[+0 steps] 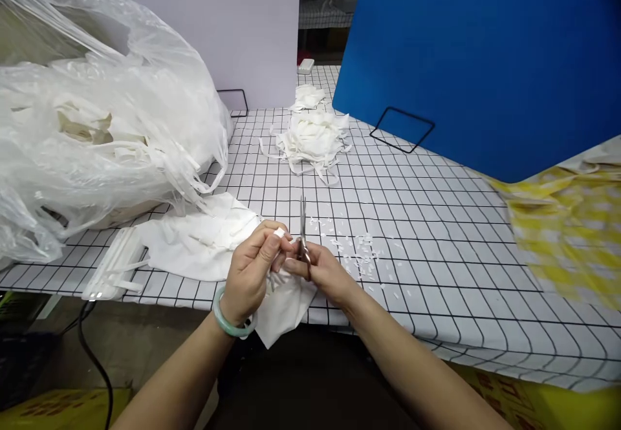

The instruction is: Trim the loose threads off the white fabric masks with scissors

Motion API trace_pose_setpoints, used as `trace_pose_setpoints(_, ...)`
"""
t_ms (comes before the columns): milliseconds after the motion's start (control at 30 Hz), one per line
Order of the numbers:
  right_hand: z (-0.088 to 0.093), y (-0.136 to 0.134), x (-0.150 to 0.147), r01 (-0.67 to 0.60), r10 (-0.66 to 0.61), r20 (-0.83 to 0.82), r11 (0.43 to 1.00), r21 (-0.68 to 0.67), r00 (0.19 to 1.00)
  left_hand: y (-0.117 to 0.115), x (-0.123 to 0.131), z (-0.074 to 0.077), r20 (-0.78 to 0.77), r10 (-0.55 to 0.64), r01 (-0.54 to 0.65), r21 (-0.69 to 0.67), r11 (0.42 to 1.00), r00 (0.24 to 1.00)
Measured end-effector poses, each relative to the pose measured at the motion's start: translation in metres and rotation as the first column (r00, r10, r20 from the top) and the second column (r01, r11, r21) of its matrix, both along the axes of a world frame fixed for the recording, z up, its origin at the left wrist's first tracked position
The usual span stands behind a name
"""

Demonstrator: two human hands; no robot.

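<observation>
Left fingers pinching white cloth, right fingers gripping scissors; snippets cut, fabric pile beyond, held piece apparently unfinished.

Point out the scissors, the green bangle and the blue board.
Scissors (303,231), head view: on the blades.
Green bangle (227,326), head view: front of the ring.
Blue board (466,61), head view: middle of its face.

Two hands, one scissors, two panels
</observation>
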State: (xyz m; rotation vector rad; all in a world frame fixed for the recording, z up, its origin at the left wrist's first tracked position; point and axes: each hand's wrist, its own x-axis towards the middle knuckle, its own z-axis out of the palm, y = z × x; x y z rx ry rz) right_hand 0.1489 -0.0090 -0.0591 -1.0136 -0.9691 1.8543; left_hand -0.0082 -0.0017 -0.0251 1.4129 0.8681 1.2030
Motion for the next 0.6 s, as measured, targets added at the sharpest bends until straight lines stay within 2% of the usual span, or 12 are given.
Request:
trace_pose_setpoints(33,0.005,-0.006,0.009,-0.006,-0.009,0.156,0.995,0.096,0.988,-0.001,0.002,0.0,-0.02,0.017,-0.017,0.007,1.0,1.0)
trace_pose_setpoints(100,0.015,-0.017,0.026,-0.071,-0.07,0.46,0.957,0.282,0.885,-0.005,0.005,0.002,-0.079,0.018,-0.014,0.042,0.999,0.997)
trace_pose_setpoints(200,0.026,-0.032,0.043,-0.216,-0.161,0.671,0.871,0.442,0.724,-0.009,0.011,0.004,-0.148,-0.004,0.019,0.095,0.995,0.989)
trace_pose_setpoints(300,0.03,-0.039,0.05,-0.277,-0.224,0.721,0.817,0.506,0.656,-0.011,0.015,0.003,-0.194,-0.03,0.064,0.171,0.983,0.981)
trace_pose_setpoints(433,0.029,-0.041,0.055,-0.287,-0.219,0.736,0.82,0.495,0.641,-0.013,0.018,0.001,-0.216,-0.078,0.132,0.244,0.961,0.973)
trace_pose_setpoints(600,0.029,-0.04,0.057,-0.279,-0.228,0.723,0.814,0.509,0.652,-0.015,0.021,0.0,-0.264,-0.092,0.161,0.254,0.954,0.96)
